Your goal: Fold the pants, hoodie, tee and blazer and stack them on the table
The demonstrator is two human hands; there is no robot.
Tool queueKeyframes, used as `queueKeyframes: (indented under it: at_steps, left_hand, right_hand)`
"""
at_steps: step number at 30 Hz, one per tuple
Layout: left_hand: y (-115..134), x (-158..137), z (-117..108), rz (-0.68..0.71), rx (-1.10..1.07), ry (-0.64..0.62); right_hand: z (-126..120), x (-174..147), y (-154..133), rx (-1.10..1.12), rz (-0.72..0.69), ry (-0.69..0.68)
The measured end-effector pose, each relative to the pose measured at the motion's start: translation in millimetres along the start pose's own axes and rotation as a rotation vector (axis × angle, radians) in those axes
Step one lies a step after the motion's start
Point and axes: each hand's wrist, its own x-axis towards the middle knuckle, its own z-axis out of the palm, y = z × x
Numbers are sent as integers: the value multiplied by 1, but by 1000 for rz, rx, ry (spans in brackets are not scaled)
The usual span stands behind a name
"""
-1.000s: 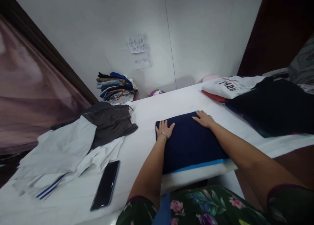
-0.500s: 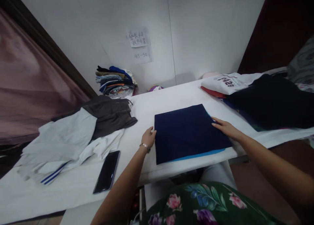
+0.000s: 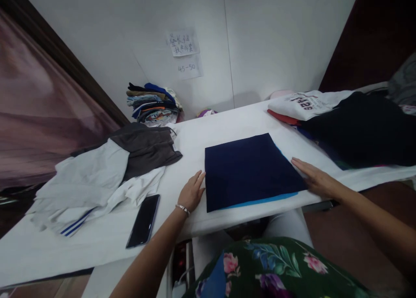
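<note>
A flat, dark navy folded garment (image 3: pixel 248 172) lies on the white-covered table before me, with a bright blue layer (image 3: pixel 264 200) peeking out along its near edge. My left hand (image 3: pixel 192 192) rests at its left edge, fingers extended and touching or nearly touching the cloth. By the right edge is my right hand (image 3: pixel 315 176), its fingers stretched out beside the near right corner. Neither hand grips anything that I can see.
A black phone (image 3: pixel 143 221) lies left of my left arm. White clothing (image 3: pixel 84 176) and dark grey clothing (image 3: pixel 147 148) spread over the table's left side. A stack of folded clothes (image 3: pixel 154 103) stands by the wall. More garments (image 3: pixel 364 129) are piled at the right.
My right hand has slid toward me along the right edge and off the cloth. My left hand has shifted slightly down and left. The navy garment stays in place.
</note>
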Motion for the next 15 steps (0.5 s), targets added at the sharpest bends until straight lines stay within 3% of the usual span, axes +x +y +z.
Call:
queueKeyframes:
  at_steps: [7,11,15]
  left_hand:
    - [-12,30,0,256,63,-25]
    - [-10,34,-1,364,78,-94]
    - [-7,35,-2,334,59,-162]
  right_hand:
    - [-18,34,-15,-48,-209,-207]
    - [-17,43,-10,-42,-314,-214]
    - [-12,46,-15,56,-324,-121]
